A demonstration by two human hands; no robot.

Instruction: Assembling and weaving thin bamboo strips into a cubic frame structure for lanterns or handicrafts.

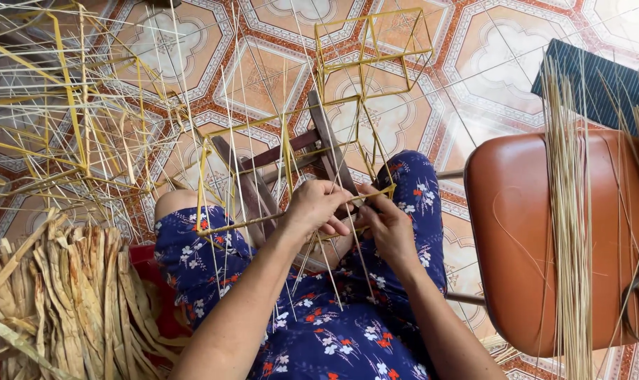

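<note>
While both hands meet over the lap, the left hand (319, 207) and right hand (384, 222) pinch thin straw strands (326, 264) at the yellow wire frame (291, 169); I think steady tension helps.

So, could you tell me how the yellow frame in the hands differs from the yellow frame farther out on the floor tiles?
The near frame rests on a dark wooden stand over the lap, gripped by the left hand and right hand, with thin strands crossing it. The far frame lies untouched and looks smaller. Both are open yellow wire boxes.
</note>
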